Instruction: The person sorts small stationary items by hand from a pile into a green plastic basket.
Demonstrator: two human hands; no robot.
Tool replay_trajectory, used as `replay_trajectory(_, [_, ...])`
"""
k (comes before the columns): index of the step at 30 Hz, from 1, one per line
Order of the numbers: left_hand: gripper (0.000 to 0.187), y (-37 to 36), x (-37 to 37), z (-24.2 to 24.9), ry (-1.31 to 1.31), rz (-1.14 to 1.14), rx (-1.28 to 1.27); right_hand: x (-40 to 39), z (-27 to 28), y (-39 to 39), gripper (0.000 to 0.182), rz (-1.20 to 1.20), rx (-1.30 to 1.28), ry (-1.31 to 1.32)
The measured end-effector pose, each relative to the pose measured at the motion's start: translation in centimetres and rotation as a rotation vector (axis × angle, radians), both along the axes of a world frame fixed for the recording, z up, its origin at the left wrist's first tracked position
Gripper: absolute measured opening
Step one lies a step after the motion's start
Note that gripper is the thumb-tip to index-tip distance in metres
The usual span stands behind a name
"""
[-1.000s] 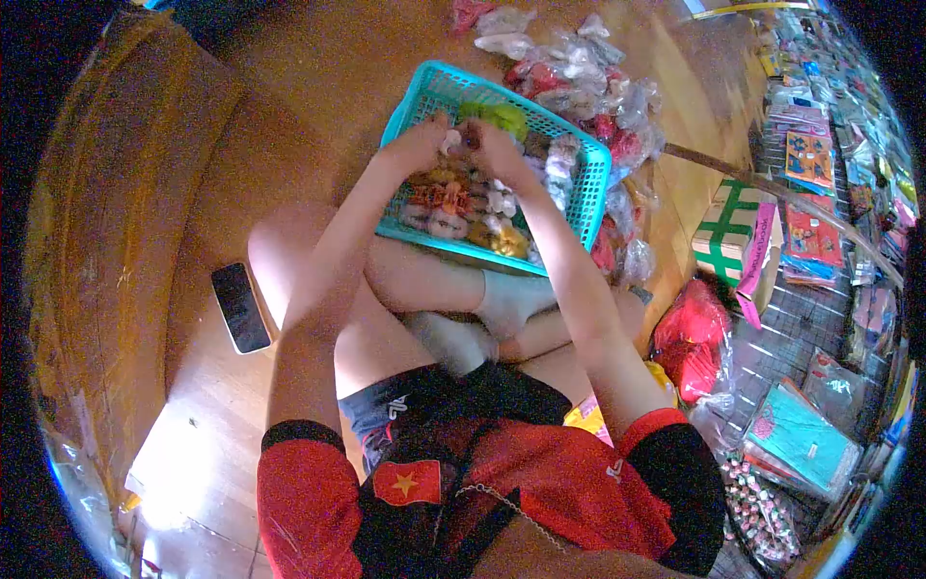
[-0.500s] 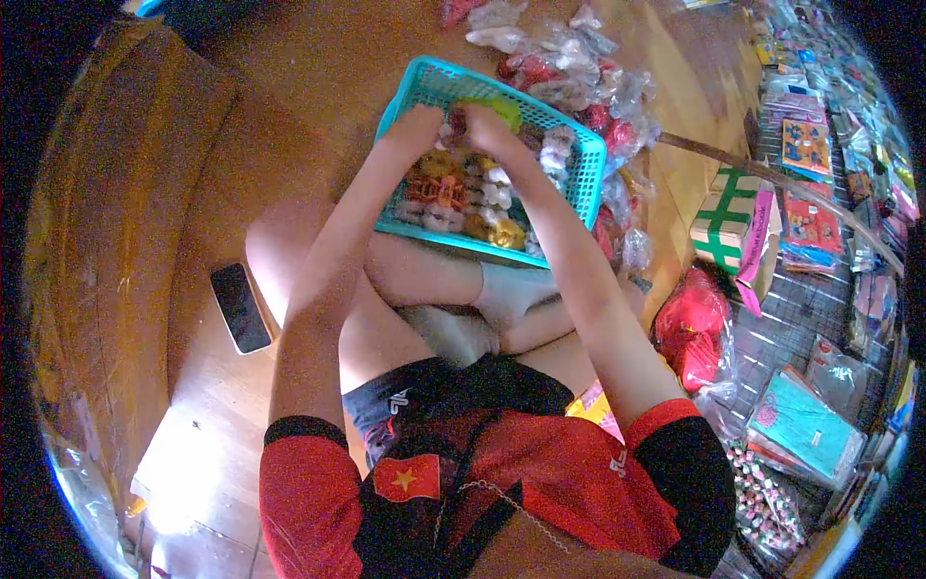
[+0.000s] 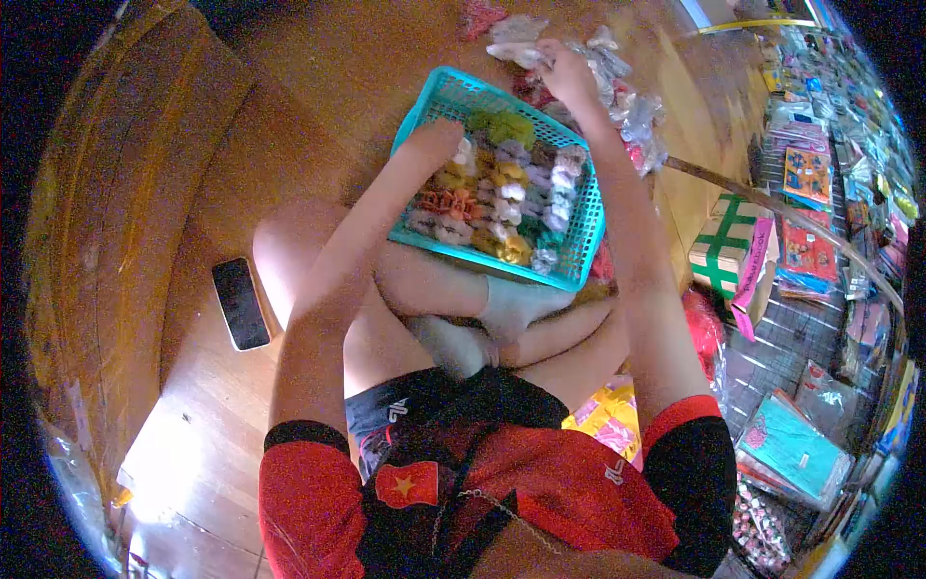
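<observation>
A turquoise plastic basket (image 3: 409,121) lies on the floor beyond my crossed legs, holding rows of scrunchie-like fabric pieces (image 3: 511,193) in green, yellow, white, grey and orange. My left hand (image 3: 439,145) is inside the basket's left part, by a whitish piece; its fingers are largely hidden. Past the basket's far edge, my right hand (image 3: 564,72) reaches into a heap of plastic-wrapped items (image 3: 608,66), with its fingers bent at a pale wrapped one. Whether it grips that item cannot be made out.
A phone (image 3: 240,304) lies on the wooden floor at left. To the right are a box with green tape (image 3: 725,253), a thin pole (image 3: 772,203), a red wrapped bundle (image 3: 704,333) and many packaged goods on a rack. A yellow packet (image 3: 608,420) lies beside my right leg.
My right hand has left the basket and moved up and right to the wrapped heap. My left hand stays in the basket. The basket appears slightly lower and further right in view.
</observation>
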State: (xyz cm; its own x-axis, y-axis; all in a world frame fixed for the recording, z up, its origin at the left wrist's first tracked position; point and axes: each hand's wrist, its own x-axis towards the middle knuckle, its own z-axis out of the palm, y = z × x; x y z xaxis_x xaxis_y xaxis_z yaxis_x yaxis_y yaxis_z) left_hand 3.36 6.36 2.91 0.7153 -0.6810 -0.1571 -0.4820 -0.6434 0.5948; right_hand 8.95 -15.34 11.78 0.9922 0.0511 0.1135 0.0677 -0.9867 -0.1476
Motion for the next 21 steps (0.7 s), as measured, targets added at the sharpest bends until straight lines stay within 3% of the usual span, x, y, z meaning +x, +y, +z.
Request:
replay_trajectory(2, [0.015, 0.1, -0.2, 0.0, -0.016, 0.008, -0.015, 2.5, -2.2, -1.7, 0.042, 0.039, -0.192, 0.073])
replay_trajectory(8, [0.016, 0.4, 0.0, 1.1, -0.004, -0.003, -0.054, 3.3, -3.7, -1.0, 0.038, 0.084, -0.097, 0.181])
replay_trajectory(11, [0.016, 0.3, 0.2, 0.9, -0.017, -0.004, -0.039, 5.7, -9.4, -3.8, 0.033, -0.021, 0.036, 0.025])
replay_trajectory(14, [0.017, 0.4, 0.4, 1.6, 0.009, -0.031, -0.009, 5.0, -7.7, -2.4, 0.027, 0.026, -0.25, -0.041])
replay_trajectory(17, [0.019, 0.4, 0.3, 2.1, 0.026, -0.022, 0.013, 5.1, -6.3, -2.8, 0.025, 0.042, -0.342, 0.022])
replay_trajectory(18, [0.019, 0.3, 0.4, 2.2, 0.058, -0.036, 0.057, 3.7, -3.9, -1.1, 0.028, -0.026, -0.27, -0.102])
replay_trajectory(21, [0.014, 0.5, 0.3, 1.4, -0.003, -0.034, 0.009, 1.8, -0.5, -0.5, 0.029, 0.071, 0.43, -0.395])
